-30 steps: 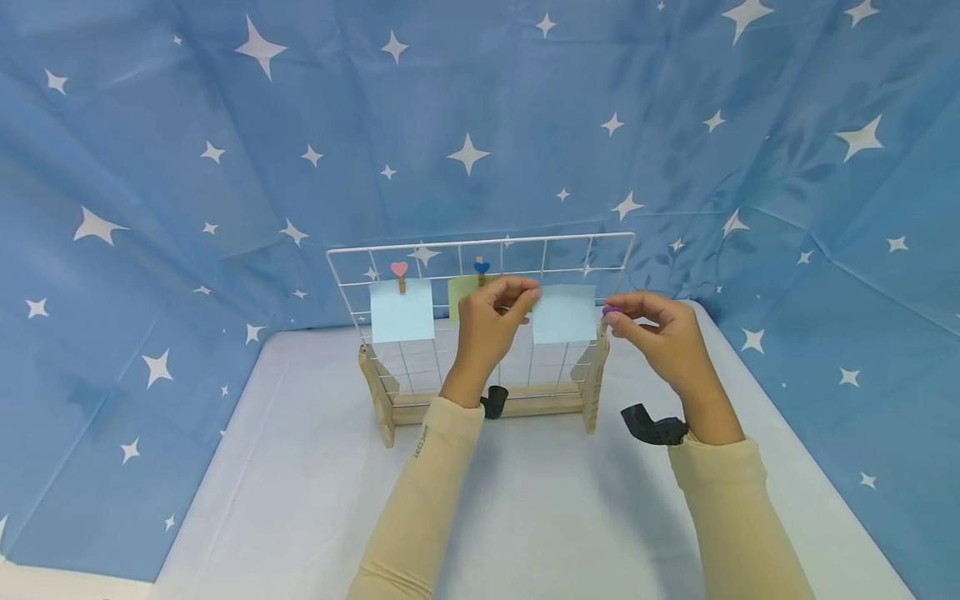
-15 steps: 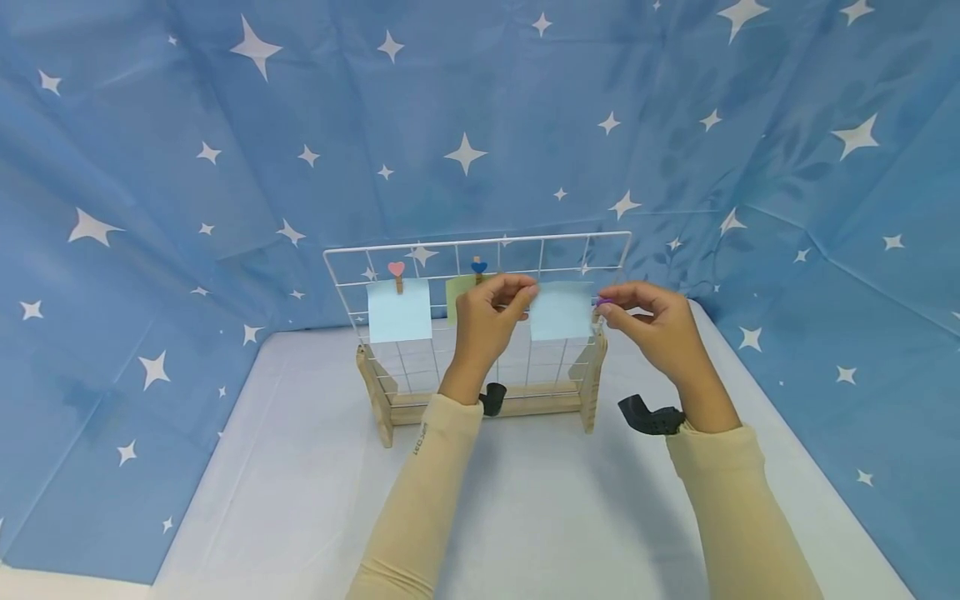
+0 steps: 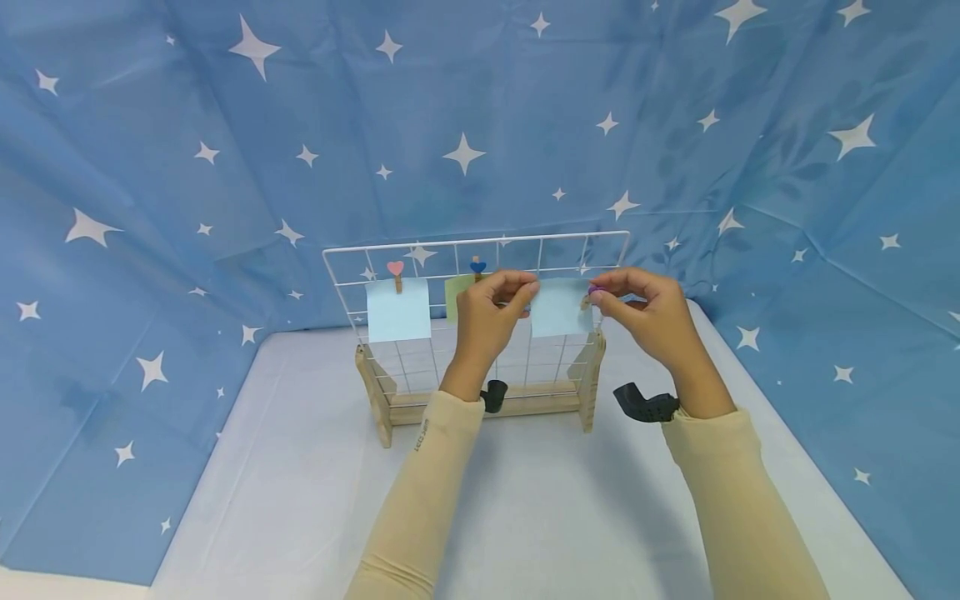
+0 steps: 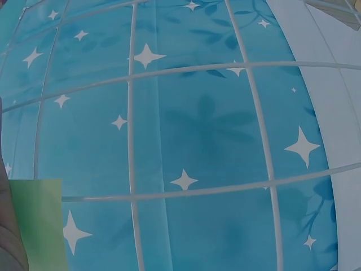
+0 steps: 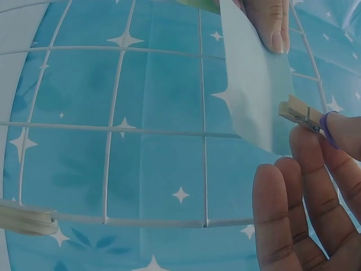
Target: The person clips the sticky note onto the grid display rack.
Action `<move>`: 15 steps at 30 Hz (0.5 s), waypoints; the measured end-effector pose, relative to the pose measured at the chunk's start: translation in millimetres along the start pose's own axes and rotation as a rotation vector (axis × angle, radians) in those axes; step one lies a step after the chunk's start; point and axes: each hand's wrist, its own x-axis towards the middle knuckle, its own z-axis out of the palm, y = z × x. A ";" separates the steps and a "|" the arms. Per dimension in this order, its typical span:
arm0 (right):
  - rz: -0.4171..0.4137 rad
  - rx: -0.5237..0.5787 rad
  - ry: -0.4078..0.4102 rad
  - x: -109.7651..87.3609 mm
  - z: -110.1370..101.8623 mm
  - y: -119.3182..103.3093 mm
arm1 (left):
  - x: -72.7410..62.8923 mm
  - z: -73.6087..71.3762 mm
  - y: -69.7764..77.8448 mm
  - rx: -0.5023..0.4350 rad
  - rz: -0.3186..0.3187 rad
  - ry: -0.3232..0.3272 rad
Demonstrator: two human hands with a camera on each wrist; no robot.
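My left hand pinches the upper left corner of a pale blue paper square in front of the right part of a white wire grid. Between thumb and fingertips, my right hand holds a small wooden clothespin with a purple decoration. In the right wrist view, the clothespin's tip overlaps the edge of the paper, which curves away from the wires. The left wrist view shows mostly wires, plus a sliver of the hand at its left edge.
Another blue paper hangs at left under a pink heart clothespin. A green paper, partly hidden by my left hand, hangs under a blue heart clothespin. The grid's wooden stand rests on a white-covered table. Behind hangs a blue starred cloth.
My right hand has moved left and slightly up, bringing the clothespin from beside the blue paper to its right edge. My left hand stays almost still at the corner.
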 end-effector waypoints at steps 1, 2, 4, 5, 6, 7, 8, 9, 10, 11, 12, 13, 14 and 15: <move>0.000 0.003 0.001 0.7 -0.1 -0.2 | 0.0 0.3 0.0 -0.002 -0.001 0.001; -0.001 0.002 0.002 1.3 -0.2 -0.4 | 0.1 0.5 0.0 -0.004 -0.002 0.003; -0.004 0.002 0.004 2.5 -0.6 -1.2 | 0.2 1.0 0.0 -0.010 -0.004 0.005; -0.006 0.001 0.004 3.0 -0.7 -1.7 | 0.2 1.2 0.2 -0.013 -0.004 0.006; -0.009 0.000 0.004 3.6 -0.9 -2.3 | 0.2 1.4 0.5 -0.017 -0.004 0.007; -0.012 -0.002 0.004 4.3 -1.1 -2.9 | 0.2 1.5 0.7 -0.021 -0.005 0.007; -0.015 -0.005 0.005 5.1 -1.2 -3.6 | 0.3 1.6 0.9 -0.025 -0.004 0.008; -0.018 -0.008 0.005 6.1 -1.4 -3.5 | 0.5 1.8 1.0 -0.029 -0.004 0.009; -0.022 -0.011 0.004 7.0 -1.7 -4.1 | 0.6 1.9 0.9 -0.033 -0.004 0.010; -0.026 -0.014 0.004 7.9 -1.9 -4.7 | 0.6 2.0 1.3 -0.037 -0.006 0.011; -0.030 -0.015 0.004 8.9 -2.2 -5.2 | 0.8 2.2 1.0 -0.041 -0.009 0.012; -0.034 -0.017 0.005 9.8 -2.5 -5.6 | 0.9 2.3 1.0 -0.045 -0.010 0.015; -0.038 -0.017 0.007 10.7 -2.6 -5.8 | 1.0 2.5 0.8 -0.048 -0.010 0.018; -0.042 -0.018 0.008 11.4 -3.0 -5.8 | 1.1 2.8 0.6 -0.051 -0.011 0.020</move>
